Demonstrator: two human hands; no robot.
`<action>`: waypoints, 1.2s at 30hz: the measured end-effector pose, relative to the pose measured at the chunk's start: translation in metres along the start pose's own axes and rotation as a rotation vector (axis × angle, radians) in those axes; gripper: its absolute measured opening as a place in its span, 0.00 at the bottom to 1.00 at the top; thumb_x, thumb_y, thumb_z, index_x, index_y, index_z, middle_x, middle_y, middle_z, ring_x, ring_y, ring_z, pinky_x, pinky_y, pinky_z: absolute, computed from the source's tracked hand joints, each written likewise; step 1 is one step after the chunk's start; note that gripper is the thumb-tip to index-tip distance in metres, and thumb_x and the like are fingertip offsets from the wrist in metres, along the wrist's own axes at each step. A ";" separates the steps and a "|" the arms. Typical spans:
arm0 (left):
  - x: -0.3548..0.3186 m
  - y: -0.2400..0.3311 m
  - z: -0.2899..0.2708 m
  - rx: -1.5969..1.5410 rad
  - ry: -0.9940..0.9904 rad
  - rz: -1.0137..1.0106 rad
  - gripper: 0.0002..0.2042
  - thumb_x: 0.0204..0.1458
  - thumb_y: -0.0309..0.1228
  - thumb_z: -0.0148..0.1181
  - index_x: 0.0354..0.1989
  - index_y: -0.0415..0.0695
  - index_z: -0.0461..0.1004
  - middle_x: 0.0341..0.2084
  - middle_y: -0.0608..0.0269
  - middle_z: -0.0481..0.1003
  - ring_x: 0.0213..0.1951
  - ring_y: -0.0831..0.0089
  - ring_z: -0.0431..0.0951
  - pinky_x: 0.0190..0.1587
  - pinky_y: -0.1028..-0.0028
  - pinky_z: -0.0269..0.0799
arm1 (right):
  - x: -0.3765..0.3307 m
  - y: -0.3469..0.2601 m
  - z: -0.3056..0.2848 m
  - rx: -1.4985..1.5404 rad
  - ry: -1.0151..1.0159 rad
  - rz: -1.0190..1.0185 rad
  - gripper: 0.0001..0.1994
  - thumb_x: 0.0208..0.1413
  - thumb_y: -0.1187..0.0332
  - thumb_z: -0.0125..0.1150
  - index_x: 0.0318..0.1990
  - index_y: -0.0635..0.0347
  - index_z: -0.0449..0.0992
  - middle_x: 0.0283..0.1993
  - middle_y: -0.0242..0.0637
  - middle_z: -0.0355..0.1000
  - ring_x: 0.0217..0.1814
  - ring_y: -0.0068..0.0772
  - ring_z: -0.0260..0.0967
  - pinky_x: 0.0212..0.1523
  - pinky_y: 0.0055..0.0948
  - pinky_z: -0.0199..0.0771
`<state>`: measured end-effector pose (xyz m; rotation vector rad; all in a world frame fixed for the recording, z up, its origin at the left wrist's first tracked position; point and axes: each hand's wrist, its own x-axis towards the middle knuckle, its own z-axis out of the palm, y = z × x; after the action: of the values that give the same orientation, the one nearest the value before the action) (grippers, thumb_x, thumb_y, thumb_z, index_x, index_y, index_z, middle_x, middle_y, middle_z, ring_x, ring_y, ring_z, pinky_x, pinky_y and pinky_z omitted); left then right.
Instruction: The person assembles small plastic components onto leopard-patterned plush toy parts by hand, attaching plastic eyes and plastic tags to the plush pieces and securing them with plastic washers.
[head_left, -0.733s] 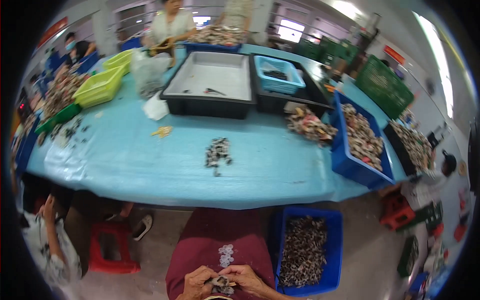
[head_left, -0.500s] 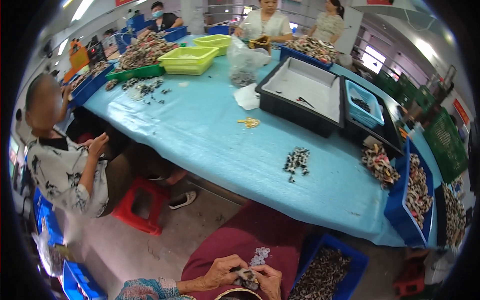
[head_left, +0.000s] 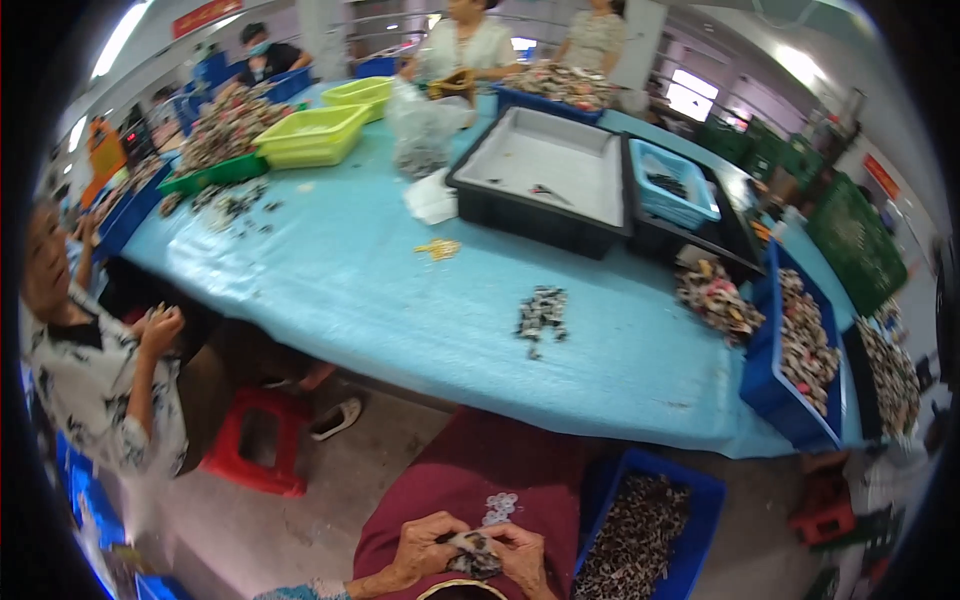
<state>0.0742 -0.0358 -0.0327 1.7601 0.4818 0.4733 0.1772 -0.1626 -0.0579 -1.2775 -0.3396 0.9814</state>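
Note:
Over the dark red cloth (head_left: pixel 425 490) on my lap, both hands are closed on one small piece of patchy fabric (head_left: pixel 474 558) in white, black and tan. My left hand (head_left: pixel 425 548) pinches it from one side, and my right hand (head_left: pixel 522 555) grips the other, fingertips nearly meeting at its top. Its exact kind is hard to tell, as the fingers cover much of it. Just beyond the hands, several clear round plastic discs (head_left: pixel 499 508) lie on the cloth. To the right of my lap, a blue bin (head_left: pixel 703 520) holds many small dark and pale pieces.
Ahead stands a blue-covered table (head_left: pixel 380 310) with a black-and-white pile (head_left: pixel 541 317), small yellow pieces (head_left: pixel 438 249), a black tray (head_left: pixel 540 225) and a blue crate (head_left: pixel 757 385) of fabric pieces. At left, a seated person (head_left: pixel 95 370) is near a red stool (head_left: pixel 262 440). Others are behind the table.
My view has swung a little to the right, so the table and its contents sit further left and higher. Both hands stay on the fabric piece. The person at left now shows more face-on.

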 end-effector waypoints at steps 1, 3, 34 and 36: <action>-0.001 -0.004 0.000 -0.017 0.015 -0.038 0.09 0.34 0.20 0.63 0.29 0.37 0.75 0.22 0.62 0.73 0.25 0.76 0.74 0.27 0.78 0.68 | 0.002 0.000 0.000 -0.020 -0.020 -0.027 0.06 0.50 0.80 0.55 0.36 0.69 0.75 0.34 0.34 0.73 0.35 0.19 0.69 0.38 0.16 0.70; 0.000 -0.002 0.002 0.011 -0.023 -0.062 0.11 0.35 0.19 0.62 0.31 0.37 0.75 0.24 0.61 0.73 0.27 0.77 0.74 0.29 0.78 0.69 | 0.002 -0.004 0.000 -0.013 -0.011 -0.049 0.06 0.51 0.80 0.55 0.36 0.69 0.75 0.33 0.34 0.73 0.34 0.18 0.69 0.38 0.16 0.70; 0.007 0.007 0.002 -0.025 -0.078 -0.369 0.12 0.39 0.18 0.55 0.36 0.37 0.76 0.28 0.60 0.77 0.31 0.77 0.75 0.35 0.78 0.71 | 0.010 0.010 -0.005 0.035 -0.014 0.204 0.05 0.53 0.73 0.57 0.34 0.66 0.75 0.28 0.29 0.72 0.27 0.14 0.66 0.28 0.14 0.66; 0.006 0.003 0.001 0.063 -0.051 -0.296 0.13 0.38 0.19 0.55 0.35 0.39 0.76 0.28 0.58 0.77 0.32 0.72 0.77 0.36 0.76 0.72 | 0.015 0.013 -0.007 0.022 -0.090 0.244 0.04 0.52 0.74 0.57 0.34 0.65 0.75 0.29 0.28 0.71 0.27 0.15 0.66 0.28 0.14 0.67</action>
<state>0.0798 -0.0346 -0.0299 1.7200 0.7146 0.2057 0.1851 -0.1561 -0.0756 -1.2776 -0.2445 1.2493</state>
